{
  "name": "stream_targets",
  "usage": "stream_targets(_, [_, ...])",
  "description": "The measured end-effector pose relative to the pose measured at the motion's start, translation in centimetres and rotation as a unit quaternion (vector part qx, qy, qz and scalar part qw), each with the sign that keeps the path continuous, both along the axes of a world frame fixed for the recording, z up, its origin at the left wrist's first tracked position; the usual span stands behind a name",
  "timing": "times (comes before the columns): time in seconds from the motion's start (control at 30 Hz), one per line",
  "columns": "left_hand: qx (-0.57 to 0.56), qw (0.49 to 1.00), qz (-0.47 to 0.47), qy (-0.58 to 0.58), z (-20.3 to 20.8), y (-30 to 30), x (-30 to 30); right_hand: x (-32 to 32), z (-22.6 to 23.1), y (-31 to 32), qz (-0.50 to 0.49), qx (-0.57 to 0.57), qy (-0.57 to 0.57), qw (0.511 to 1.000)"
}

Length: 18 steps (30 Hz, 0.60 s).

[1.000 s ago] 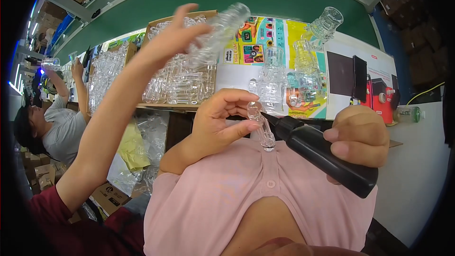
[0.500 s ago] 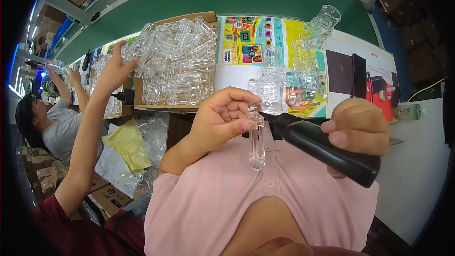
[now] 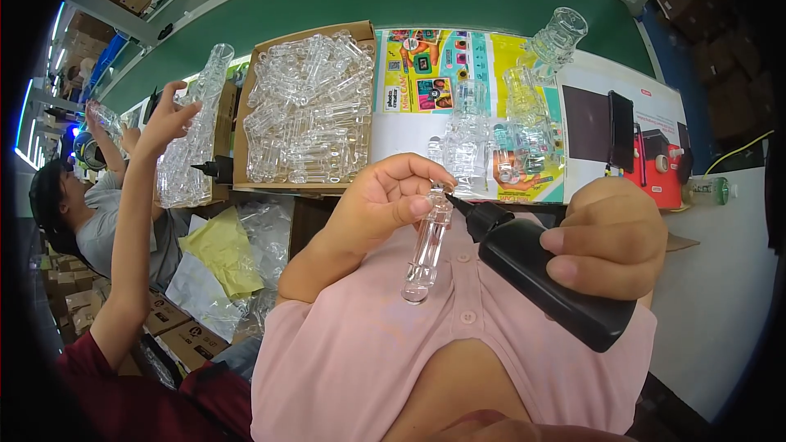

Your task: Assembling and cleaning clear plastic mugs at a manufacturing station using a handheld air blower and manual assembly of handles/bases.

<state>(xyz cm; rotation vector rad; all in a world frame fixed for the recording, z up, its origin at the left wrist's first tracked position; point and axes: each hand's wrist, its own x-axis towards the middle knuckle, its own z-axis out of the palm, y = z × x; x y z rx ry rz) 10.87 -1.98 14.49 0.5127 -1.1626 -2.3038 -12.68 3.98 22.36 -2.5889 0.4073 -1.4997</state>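
Observation:
My left hand [image 3: 391,200] is closed on the upper end of a clear tube-shaped part [image 3: 427,250], pinched between thumb and fingers. The part hangs tilted in front of my chest, its rounded lower end toward the left. In my right hand [image 3: 614,237] is a black squeeze bottle [image 3: 553,278], held slantwise. Its narrow tip meets or nearly meets the top of the clear part beside my left fingertips; whether they touch I cannot tell. Several similar clear pieces [image 3: 471,143] stand and lie on the table just beyond my hands.
A cardboard box [image 3: 370,106] full of clear parts stands at the back left. Another black-tipped bottle [image 3: 214,169] juts out left of it. A co-worker's hand [image 3: 170,119] is near more clear pieces. At right lie a black phone [image 3: 621,131], a red box [image 3: 659,184] and a green-tinted bottle [image 3: 706,191].
The clear part has tilted, its lower end swinging left. My right hand and the black bottle have dropped slightly and steepened. The co-worker's hand has moved left, away from the box.

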Motion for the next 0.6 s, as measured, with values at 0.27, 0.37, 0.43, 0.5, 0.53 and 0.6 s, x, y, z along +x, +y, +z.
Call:
stream_targets(0.27, [-0.012,0.999,0.033,-0.029,1.0,0.6,-0.1,0.0,0.5,0.5,-0.041,0.104,-0.025,0.993])
stream_targets(0.37, [-0.030,0.998,0.040,-0.045,1.3,0.7,-0.2,0.1,0.8,0.6,-0.074,0.109,-0.015,0.991])
stream_targets(0.43, [-0.042,0.998,0.030,-0.046,1.5,0.7,-0.4,0.3,1.0,1.3,-0.120,0.150,-0.064,0.979])
stream_targets(0.5, [-0.043,0.997,0.048,-0.051,0.9,0.7,-0.1,0.7,-0.1,0.9,-0.136,0.145,-0.101,0.975])
stream_targets(0.53, [-0.043,0.996,0.053,-0.051,0.6,0.7,0.0,0.3,-0.4,0.4,-0.153,0.151,-0.082,0.973])
stream_targets(0.6, [-0.051,0.996,0.058,-0.037,0.6,0.8,-0.2,-1.2,-1.5,0.5,-0.155,0.220,-0.100,0.958])
